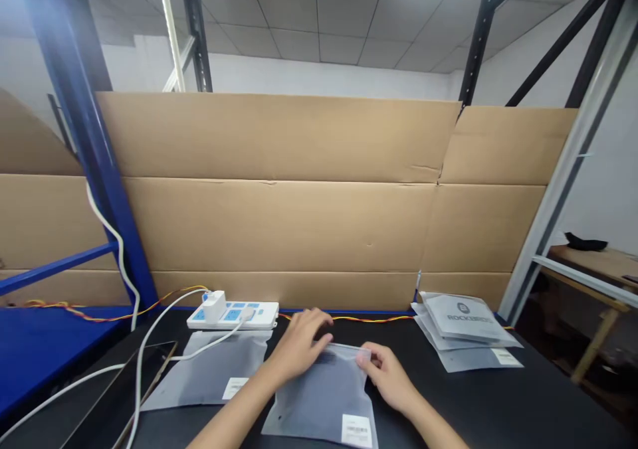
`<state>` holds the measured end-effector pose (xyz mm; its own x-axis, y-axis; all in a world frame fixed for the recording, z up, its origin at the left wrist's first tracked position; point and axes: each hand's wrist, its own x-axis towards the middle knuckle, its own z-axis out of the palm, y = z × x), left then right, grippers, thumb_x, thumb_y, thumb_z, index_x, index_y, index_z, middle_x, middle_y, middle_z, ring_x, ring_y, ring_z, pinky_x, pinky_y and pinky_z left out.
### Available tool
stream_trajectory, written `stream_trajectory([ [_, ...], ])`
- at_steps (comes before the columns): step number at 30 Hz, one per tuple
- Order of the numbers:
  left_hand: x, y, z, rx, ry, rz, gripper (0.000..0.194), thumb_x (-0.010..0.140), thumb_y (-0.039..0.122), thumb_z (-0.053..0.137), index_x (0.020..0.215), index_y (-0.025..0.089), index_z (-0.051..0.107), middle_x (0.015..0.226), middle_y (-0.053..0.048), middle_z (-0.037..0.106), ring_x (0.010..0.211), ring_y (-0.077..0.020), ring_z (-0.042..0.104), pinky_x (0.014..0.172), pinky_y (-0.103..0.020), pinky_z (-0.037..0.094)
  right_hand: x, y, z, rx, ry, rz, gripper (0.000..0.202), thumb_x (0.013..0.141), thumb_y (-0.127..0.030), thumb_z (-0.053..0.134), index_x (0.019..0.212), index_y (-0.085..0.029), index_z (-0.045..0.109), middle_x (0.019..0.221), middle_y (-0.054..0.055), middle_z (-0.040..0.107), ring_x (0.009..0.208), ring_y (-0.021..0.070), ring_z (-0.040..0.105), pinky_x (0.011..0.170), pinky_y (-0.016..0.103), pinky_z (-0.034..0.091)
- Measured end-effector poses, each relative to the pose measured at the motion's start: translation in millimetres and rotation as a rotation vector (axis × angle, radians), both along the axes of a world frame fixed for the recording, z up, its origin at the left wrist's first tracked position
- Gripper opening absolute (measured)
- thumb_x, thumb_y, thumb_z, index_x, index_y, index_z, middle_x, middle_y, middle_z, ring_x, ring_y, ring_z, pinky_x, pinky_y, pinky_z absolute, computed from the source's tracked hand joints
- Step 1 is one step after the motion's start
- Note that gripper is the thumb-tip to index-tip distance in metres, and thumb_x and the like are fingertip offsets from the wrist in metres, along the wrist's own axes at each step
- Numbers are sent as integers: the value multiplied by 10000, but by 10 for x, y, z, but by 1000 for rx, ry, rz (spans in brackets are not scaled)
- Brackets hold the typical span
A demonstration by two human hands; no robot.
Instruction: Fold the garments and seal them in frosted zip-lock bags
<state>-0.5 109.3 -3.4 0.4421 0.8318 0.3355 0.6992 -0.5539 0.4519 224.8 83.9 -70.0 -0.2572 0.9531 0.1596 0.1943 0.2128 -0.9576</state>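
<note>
A frosted plastic zip bag (pixel 323 396) with a white barcode label lies flat on the black table in front of me. My right hand (pixel 391 379) pinches its upper right corner between thumb and fingers. Over the bag's upper left edge is my left hand (pixel 302 343), its thumb apart from the slightly bent fingers and nothing gripped. To the left lies a second frosted bag (pixel 204 369), also labelled, partly behind my left forearm.
A white power strip (pixel 269 313) with plugs and white cables sits behind the left bag. Several printed frosted bags (pixel 466 329) are stacked at the back right. A cardboard wall (pixel 299 226) closes the back, and a blue post (pixel 107 170) stands at left.
</note>
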Motion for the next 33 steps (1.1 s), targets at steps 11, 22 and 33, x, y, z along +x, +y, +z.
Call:
stream_trajectory([
  [11,-1,-51,-421,-425,-169,-32,238,887,417,593,1017,223,632,980,-10,663,929,-194,601,843,-310,459,493,-68,272,-232,-116,278,295,854,-476,608,823,-187,656,651,-38,567,506,109,492,470,209,329],
  [22,267,-229,-418,-522,-367,-214,264,911,421,560,802,184,602,694,37,524,638,-125,473,586,-229,355,-29,-158,108,-14,-40,158,344,896,-449,576,699,-167,580,599,-61,436,569,99,373,541,224,270],
  [33,-428,262,-161,-242,-536,52,303,916,474,486,758,216,470,689,46,442,666,-157,436,634,-255,345,122,-236,417,-62,-54,227,362,895,-453,573,663,-179,527,610,-53,446,568,109,466,550,217,351],
])
